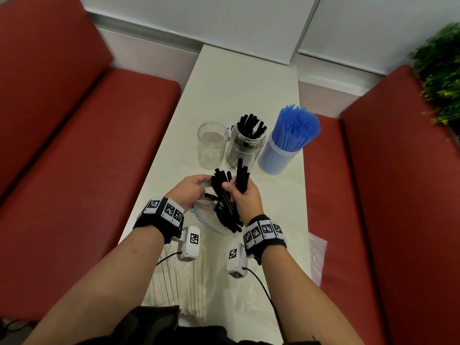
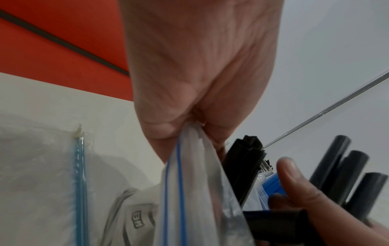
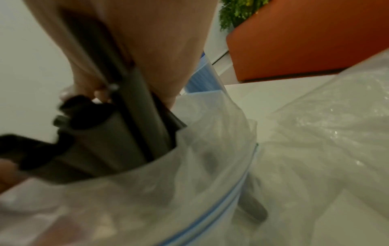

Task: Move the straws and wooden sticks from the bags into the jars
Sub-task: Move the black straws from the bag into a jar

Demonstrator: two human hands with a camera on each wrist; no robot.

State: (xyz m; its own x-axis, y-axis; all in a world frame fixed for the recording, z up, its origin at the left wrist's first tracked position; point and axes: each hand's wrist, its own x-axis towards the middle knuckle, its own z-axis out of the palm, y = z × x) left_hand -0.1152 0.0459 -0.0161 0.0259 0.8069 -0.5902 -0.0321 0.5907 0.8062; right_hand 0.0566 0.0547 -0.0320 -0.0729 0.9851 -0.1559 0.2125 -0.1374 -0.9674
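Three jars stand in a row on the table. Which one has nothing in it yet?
The clear jar at the left end of the row. The middle jar holds black straws and the right jar is packed with blue straws.

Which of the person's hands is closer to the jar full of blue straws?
Right. The right hand is just below-left of the blue-straw jar; the left hand lies farther left.

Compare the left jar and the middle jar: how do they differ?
The left jar is empty; the middle jar holds black straws that stick out above its rim. The left jar reads see-through down to its base; the middle jar looks dark from its load. The left jar looks a little shorter. Both are clear, lidless and upright on the table.
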